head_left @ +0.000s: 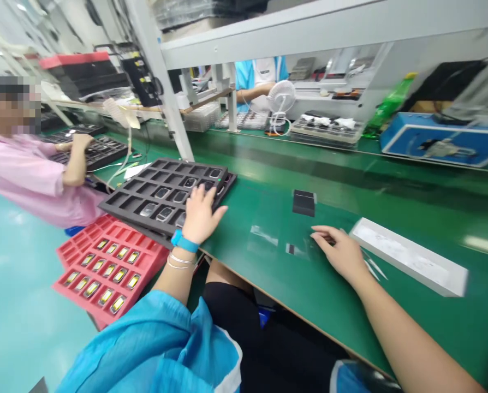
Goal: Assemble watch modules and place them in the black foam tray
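My left hand (201,215) is spread over the near right corner of a black foam tray (135,203), fingertips at its pockets. Several square watch-like pieces (162,192) sit in those pockets. Low over the green bench, my right hand (339,251) has its fingers curled, thumb and index tip close together. Metal tweezers (375,266) stick out past its far side, their other end hidden by the hand. Left of that hand lie a small dark-striped film piece (290,249), a clear strip (264,235) and a black rectangular stack (304,202).
A long white box (411,256) lies right of my right hand. Red trays (146,248) of yellow-marked pieces stand at lower left. A co-worker in a pink sleeve (43,169) works at left. A fan (282,97) and blue box (436,139) stand behind.
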### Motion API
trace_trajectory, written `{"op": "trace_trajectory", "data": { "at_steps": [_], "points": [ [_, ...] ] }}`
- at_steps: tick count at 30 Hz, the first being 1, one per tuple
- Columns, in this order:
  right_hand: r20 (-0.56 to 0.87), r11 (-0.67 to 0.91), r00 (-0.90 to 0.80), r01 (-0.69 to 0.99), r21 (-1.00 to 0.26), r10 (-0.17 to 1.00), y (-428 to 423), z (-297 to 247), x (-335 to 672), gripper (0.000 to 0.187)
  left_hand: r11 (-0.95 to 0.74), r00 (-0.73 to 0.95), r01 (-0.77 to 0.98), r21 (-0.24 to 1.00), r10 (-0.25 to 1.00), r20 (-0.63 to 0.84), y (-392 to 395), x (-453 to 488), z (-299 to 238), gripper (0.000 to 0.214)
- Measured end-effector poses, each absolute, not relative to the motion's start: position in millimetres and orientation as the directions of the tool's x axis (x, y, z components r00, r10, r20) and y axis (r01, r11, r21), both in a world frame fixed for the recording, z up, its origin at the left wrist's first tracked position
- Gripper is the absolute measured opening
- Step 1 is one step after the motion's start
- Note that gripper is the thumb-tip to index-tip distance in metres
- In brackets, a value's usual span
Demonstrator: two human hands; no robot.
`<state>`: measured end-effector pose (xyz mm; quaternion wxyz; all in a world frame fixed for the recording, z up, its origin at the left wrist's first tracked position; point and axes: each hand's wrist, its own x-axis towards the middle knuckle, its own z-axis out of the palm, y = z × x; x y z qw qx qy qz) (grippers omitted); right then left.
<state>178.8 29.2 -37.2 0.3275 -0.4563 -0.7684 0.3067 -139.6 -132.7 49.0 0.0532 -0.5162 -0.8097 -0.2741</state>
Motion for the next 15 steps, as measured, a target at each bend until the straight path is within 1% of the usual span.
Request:
{"op": "trace_trajectory", "data": {
  "at_steps": [2,4,6,8,9,10,12,13,15],
  "points": [
    [0.25,0.406,-0.355,0.483,-0.776,0.901,20.3,-30.6,175.9,0.03,0.048,-0.192,0.911,0.41,0.929,0.316,-101.8,-96.2,52.0,0.063],
    [0.319,0.449,-0.335,0.458,-0.767,0.887,10.6,-20.0,174.9,0.026,-0.154,0.03,0.89,0.429,0.959,0.282,-71.1,-54.1,51.9,0.062],
    [0.478,0.548,-0.268,0.424,-0.721,0.836,7.7,-5.1,178.4,0.022,-0.256,0.146,0.867,0.427,0.95,0.275,-43.3,-18.0,46.4,0.06],
    [0.638,0.635,-0.17,0.446,-0.63,0.751,16.5,12.6,192.1,0.019,-0.285,0.183,0.871,0.399,0.944,0.275,-20.6,7.8,35.4,0.056],
    [0.692,0.641,-0.093,0.48,-0.599,0.716,25.1,21.2,204.6,0.019,-0.282,0.189,0.882,0.378,0.946,0.265,-11.9,15.8,28.6,0.054],
    [0.727,0.623,-0.007,0.52,-0.584,0.687,35.6,28.7,221.1,0.02,-0.274,0.194,0.894,0.355,0.95,0.245,-5.0,20.4,21.7,0.052],
    [0.732,0.515,0.188,0.598,-0.614,0.655,59.6,37.0,263.7,0.024,-0.256,0.206,0.915,0.313,0.961,0.183,3.0,20.9,9.4,0.05],
    [0.706,0.43,0.279,0.632,-0.645,0.651,72.0,37.0,287.5,0.027,-0.241,0.203,0.922,0.302,0.967,0.153,4.5,18.5,4.5,0.05],
    [0.616,0.188,0.446,0.69,-0.699,0.65,95.4,28.8,332.4,0.032,-0.197,0.174,0.935,0.296,0.979,0.103,4.1,12.7,-2.3,0.051]
  ]
}}
